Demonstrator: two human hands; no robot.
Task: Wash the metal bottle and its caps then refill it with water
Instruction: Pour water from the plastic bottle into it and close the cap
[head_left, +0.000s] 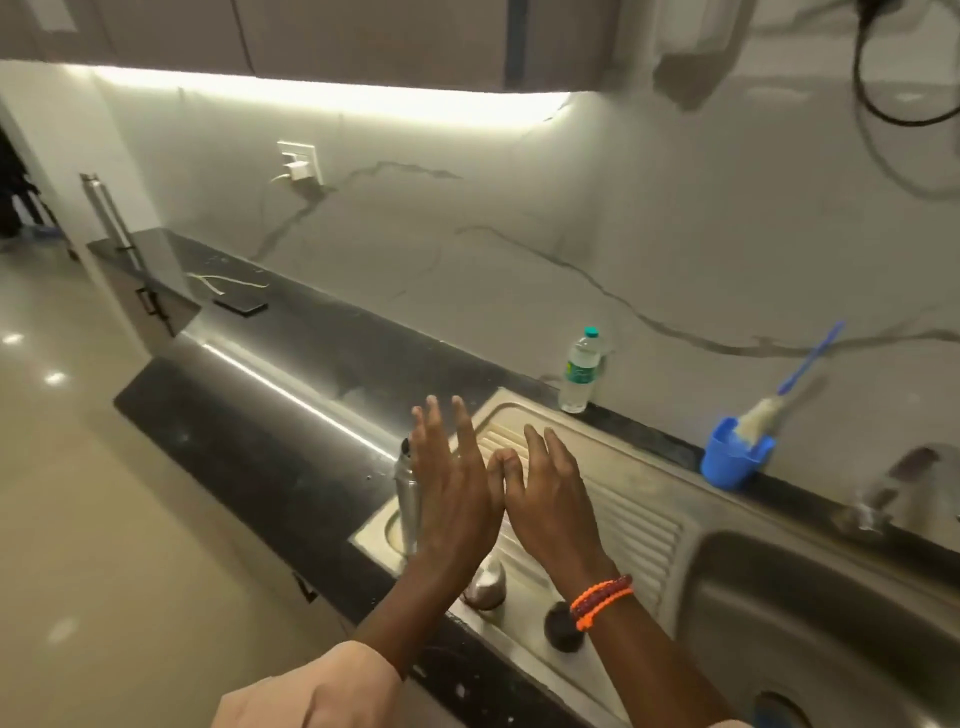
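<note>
My left hand (452, 488) and right hand (550, 499) hover flat-fingered, empty, over the drainboard (634, 499); one metal bottle (408, 499) at its corner, two caps (485, 584) near its front edge.

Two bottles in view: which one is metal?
The metal bottle behind the left hand, on the drainboard; the plastic bottle by the wall is clear.

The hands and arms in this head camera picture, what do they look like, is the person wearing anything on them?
Both hands are bare, with no gloves or rings visible. The left hand comes out of a loose pale peach sleeve that ends partway up the forearm. The right hand has a stack of beaded bracelets at the wrist, bright orange with a darker red-brown strand, and that forearm is bare below them.
</note>
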